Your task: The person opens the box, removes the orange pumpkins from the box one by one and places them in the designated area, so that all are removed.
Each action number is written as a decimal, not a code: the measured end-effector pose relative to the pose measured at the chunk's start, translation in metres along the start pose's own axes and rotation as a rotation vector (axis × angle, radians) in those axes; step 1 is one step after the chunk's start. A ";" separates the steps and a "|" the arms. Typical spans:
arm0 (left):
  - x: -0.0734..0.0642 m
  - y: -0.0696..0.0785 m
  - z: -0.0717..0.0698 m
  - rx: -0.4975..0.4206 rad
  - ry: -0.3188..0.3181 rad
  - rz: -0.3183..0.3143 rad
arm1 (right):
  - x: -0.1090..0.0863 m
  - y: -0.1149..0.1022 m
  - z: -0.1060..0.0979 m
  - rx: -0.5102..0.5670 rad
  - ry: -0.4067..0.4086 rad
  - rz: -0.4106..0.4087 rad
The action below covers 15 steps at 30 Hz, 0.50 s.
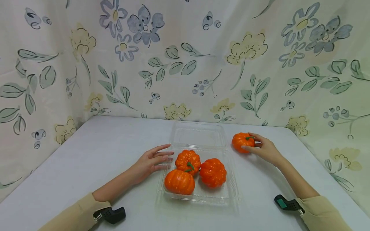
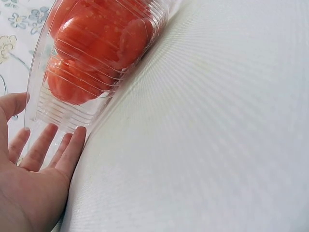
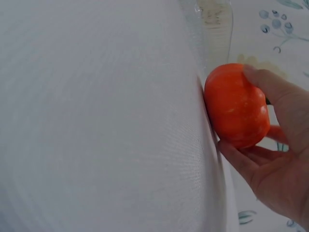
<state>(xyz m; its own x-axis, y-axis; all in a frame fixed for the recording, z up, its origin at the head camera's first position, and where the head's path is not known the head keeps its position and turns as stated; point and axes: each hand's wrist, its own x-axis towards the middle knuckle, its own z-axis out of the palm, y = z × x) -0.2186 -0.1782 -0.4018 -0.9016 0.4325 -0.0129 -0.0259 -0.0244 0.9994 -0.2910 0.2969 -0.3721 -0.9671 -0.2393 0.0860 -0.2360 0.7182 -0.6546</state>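
Three small orange toy pumpkins, among them a ribbed one (image 1: 213,173), sit in a clear plastic clamshell box (image 1: 202,196) with its lid (image 1: 198,134) laid back. At the box's left wall is my left hand (image 1: 148,165), its fingers spread and extended; in the left wrist view the fingertips (image 2: 79,133) are against or very near the clear side. Beyond the box's right side, my right hand (image 1: 267,150) holds another orange pumpkin (image 1: 242,142) with a green stem. The right wrist view shows thumb and fingers on opposite sides of that pumpkin (image 3: 236,106), which is at the table surface.
A white table (image 1: 115,141) lies under everything. Behind and beside it hangs a cloth (image 1: 179,80) printed with flowers and leaves. Dark devices are strapped at the left cuff (image 1: 114,215) and right cuff (image 1: 284,203).
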 end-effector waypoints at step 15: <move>0.000 0.000 0.000 -0.003 0.002 -0.001 | 0.003 0.004 0.002 -0.029 -0.014 0.034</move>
<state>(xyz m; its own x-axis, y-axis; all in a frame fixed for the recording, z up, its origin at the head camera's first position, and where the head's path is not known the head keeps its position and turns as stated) -0.2189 -0.1784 -0.4023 -0.9023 0.4310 -0.0142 -0.0282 -0.0261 0.9993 -0.2947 0.2975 -0.3757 -0.9733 -0.2233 0.0538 -0.2060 0.7449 -0.6345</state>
